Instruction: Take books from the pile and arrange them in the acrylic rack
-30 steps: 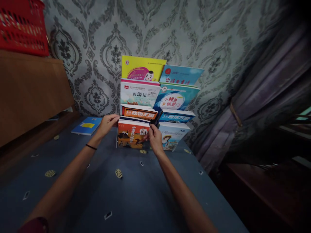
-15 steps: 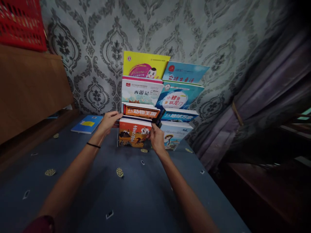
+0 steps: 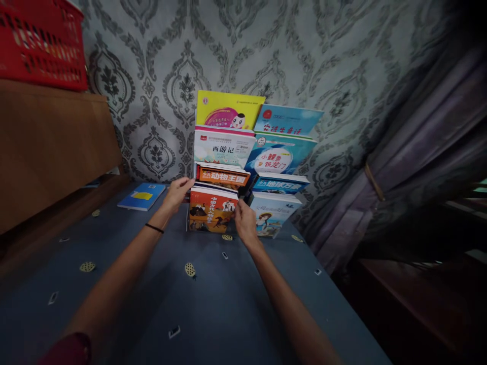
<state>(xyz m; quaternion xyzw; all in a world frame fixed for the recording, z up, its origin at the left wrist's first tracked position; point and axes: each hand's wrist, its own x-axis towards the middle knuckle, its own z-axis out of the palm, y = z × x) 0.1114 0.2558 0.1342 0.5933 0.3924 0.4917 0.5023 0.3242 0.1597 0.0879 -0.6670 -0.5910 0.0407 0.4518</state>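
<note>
Children's books stand upright in two tiered columns of a rack, against the wall. My right hand pinches the right edge of the front orange book, which has dark horse figures on its cover. At that book's top left corner is my left hand, its thumb and fingers closed on the edge. Just behind stands another orange book, then a white book and a yellow book. The right column holds a pale blue book in front, with several blue books behind it. Most of the rack is hidden by the books.
A blue book with a yellow patch lies flat on the dark blue patterned tabletop, left of the rack. A red plastic basket sits on a wooden cabinet at the left. At the right hangs a tied curtain.
The view has shifted slightly, so the scene sits a little lower and further right. Both hands stay at the edges of the front orange book, which sits about the same in the rack.
</note>
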